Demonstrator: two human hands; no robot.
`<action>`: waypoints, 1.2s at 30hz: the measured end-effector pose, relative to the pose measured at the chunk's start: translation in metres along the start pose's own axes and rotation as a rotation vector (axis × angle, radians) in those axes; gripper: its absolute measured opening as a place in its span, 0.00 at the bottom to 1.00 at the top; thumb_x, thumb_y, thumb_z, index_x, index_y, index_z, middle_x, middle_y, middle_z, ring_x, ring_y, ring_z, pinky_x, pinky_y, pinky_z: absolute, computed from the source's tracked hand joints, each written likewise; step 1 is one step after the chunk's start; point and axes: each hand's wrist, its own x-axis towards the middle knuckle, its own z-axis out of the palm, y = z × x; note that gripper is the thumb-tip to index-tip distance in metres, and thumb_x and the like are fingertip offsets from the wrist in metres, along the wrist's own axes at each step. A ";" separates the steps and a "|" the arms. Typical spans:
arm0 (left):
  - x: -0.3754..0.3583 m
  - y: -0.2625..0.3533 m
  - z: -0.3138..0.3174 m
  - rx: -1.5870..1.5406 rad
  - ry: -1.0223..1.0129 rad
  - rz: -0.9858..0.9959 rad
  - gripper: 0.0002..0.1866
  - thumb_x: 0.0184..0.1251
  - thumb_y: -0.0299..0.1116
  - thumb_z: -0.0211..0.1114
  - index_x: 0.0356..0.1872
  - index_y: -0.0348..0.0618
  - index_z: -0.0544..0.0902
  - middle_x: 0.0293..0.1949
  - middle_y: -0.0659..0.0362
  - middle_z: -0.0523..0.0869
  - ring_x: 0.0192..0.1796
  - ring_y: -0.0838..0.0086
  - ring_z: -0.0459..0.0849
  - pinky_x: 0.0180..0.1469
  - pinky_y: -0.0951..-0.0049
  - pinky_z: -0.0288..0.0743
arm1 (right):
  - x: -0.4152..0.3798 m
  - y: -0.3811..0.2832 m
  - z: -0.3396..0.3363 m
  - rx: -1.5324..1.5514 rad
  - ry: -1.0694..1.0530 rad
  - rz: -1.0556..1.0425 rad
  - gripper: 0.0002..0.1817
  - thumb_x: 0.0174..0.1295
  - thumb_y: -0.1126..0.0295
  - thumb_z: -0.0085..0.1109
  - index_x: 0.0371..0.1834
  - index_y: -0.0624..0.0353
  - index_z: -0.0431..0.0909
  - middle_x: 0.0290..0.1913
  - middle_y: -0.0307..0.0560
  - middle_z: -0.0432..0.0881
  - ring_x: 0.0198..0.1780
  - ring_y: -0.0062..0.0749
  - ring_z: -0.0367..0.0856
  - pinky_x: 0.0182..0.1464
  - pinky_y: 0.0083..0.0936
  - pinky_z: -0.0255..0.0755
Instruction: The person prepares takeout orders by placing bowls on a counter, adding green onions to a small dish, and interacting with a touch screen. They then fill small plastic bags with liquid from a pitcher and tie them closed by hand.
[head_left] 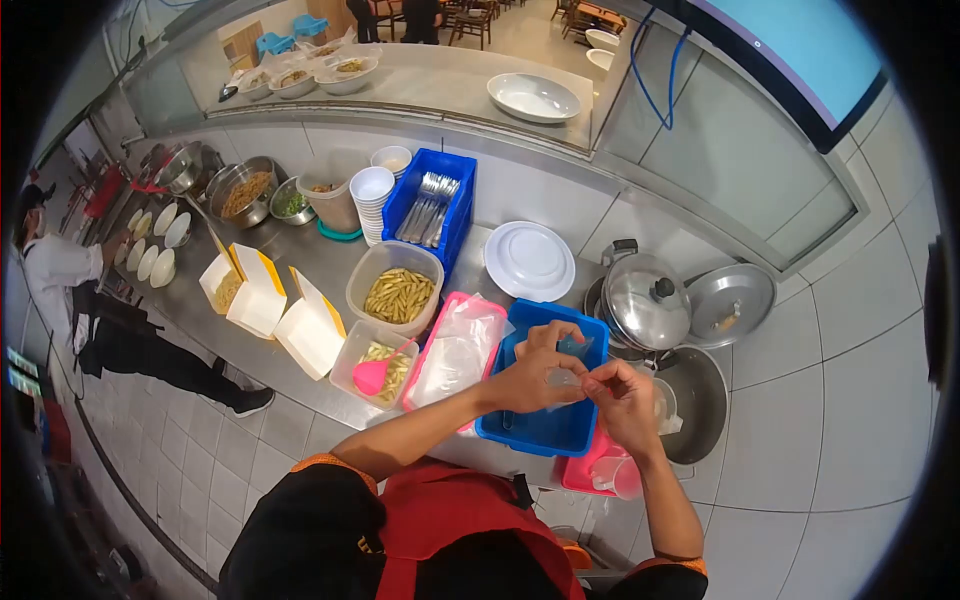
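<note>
Over a blue tray [497, 430], my two hands meet with a small clear plastic bag [563, 383] between them. My left hand [540, 372] has its fingers curved around the see-through plastic. The fingertips of my right hand [622, 400] pinch its edge. More clear plastic lies in the tray, partly hidden by my hands. Left of the tray is a pink basket [408, 400] with a stack of clear plastic sheets or bags [455, 350]. Beside that stands a tub of pale cut food [350, 385] with a pink scoop [372, 377].
Further left are a tub of green pickled pieces [400, 297], open takeaway boxes [312, 325] and a blue bin of cutlery [428, 210]. Behind sits a stack of white plates [530, 260]. Lidded pots [648, 300] stand right. A co-worker [70, 280] stands far left.
</note>
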 end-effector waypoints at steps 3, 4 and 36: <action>-0.008 -0.011 0.021 0.164 0.162 0.023 0.09 0.55 0.43 0.71 0.34 0.54 0.86 0.58 0.60 0.70 0.64 0.60 0.61 0.63 0.53 0.47 | -0.003 0.042 0.004 0.035 0.011 0.092 0.04 0.62 0.78 0.64 0.32 0.64 0.78 0.32 0.39 0.83 0.35 0.18 0.78 0.39 0.19 0.73; -0.011 -0.016 0.029 0.257 0.273 0.045 0.08 0.54 0.41 0.71 0.31 0.53 0.86 0.55 0.62 0.74 0.63 0.61 0.62 0.62 0.53 0.47 | -0.006 0.056 0.008 -0.055 0.073 0.084 0.03 0.62 0.78 0.64 0.32 0.64 0.78 0.32 0.40 0.83 0.35 0.19 0.79 0.39 0.19 0.73; -0.029 -0.138 0.110 0.529 0.200 0.001 0.06 0.58 0.37 0.64 0.33 0.53 0.86 0.33 0.68 0.84 0.49 0.69 0.72 0.53 0.53 0.52 | -0.019 0.193 0.068 -0.284 0.555 0.061 0.21 0.57 0.80 0.57 0.54 0.66 0.65 0.30 0.46 0.77 0.31 0.29 0.77 0.37 0.26 0.72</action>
